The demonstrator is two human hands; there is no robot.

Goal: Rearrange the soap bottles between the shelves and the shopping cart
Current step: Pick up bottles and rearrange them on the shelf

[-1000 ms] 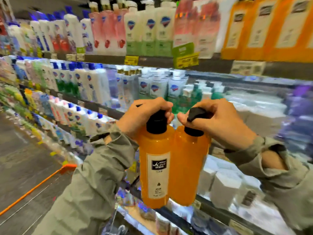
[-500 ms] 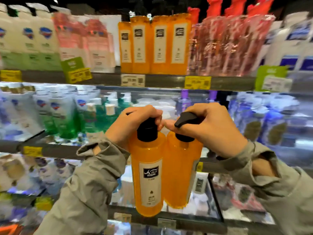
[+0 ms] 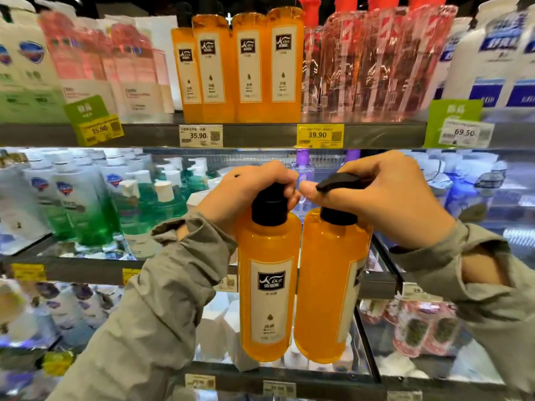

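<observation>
— Store shelving [image 3: 260, 136] fills the background, several tiers of bottles. Top tier entry?
— Four orange soap bottles [image 3: 240, 68] upright in a row, above a 35.90 price tag [image 3: 201, 136].
— Hands?
— Left hand [image 3: 249, 195]: fingers curled round the black pump head of the left bottle [image 3: 269, 285], label facing the camera. Right hand [image 3: 388, 192]: fingers wrapped round the pump head of the right bottle [image 3: 324, 285], label turned to the right.
— Position of the pair?
— Both hang upright in the air in front of the middle tiers, just beside each other; contact cannot be told. Below the matching row. Grey sleeves on both arms.
</observation>
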